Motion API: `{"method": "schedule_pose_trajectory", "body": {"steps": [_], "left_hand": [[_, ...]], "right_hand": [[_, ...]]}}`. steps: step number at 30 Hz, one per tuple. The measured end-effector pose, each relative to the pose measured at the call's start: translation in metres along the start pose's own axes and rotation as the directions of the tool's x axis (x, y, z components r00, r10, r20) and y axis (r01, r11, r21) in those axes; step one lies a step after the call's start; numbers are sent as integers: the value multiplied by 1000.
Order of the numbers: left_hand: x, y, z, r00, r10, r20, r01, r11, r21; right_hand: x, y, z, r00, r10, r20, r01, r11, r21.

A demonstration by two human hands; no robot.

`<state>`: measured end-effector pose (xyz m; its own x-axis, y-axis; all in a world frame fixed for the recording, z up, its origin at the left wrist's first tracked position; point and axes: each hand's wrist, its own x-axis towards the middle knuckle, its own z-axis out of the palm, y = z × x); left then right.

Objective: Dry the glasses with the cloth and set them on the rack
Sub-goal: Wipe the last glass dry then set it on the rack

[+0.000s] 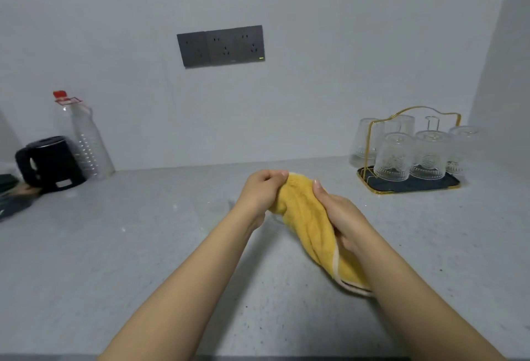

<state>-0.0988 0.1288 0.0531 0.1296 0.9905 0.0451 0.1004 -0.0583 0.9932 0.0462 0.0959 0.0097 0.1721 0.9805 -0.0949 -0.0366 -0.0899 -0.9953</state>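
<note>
A yellow cloth (307,217) with a pale hem is bunched between both hands above the middle of the counter. My left hand (262,191) grips its far end with curled fingers. My right hand (341,217) holds the cloth's middle from the right, thumb on top. A faint clear edge shows just under my left hand; I cannot tell whether a glass is wrapped inside. The rack (407,186), a dark tray with a gold wire frame, stands at the back right. Several clear patterned glasses (393,157) sit upside down on it.
A black kettle (48,163) and a tall clear plastic bottle (86,143) with a red cap stand at the back left by the wall. A dark socket panel (220,45) is on the wall. The grey speckled counter (143,246) runs to the front edge.
</note>
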Motion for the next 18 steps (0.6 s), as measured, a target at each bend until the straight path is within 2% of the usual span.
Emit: {"method": "schedule_pose_trajectory", "body": {"steps": [5,9,15,18], "left_hand": [[13,0,-10,986,-75,-147,49,983,-175],[26,2,-15,958,-167,-233,87,944,-317],[37,5,-19,917,-118,-382,-16,944,-329],[41,-4,-24,896,-57,-440,-31,981,-190]], "right_hand": [[-5,13,-1,976,82,202,-68,995,-76],[-11,21,-5,948,36,317,19,986,-168],[-8,30,-20,979,38,199,0,982,-190],[-6,25,-33,988,-49,147,85,964,-252]]}}
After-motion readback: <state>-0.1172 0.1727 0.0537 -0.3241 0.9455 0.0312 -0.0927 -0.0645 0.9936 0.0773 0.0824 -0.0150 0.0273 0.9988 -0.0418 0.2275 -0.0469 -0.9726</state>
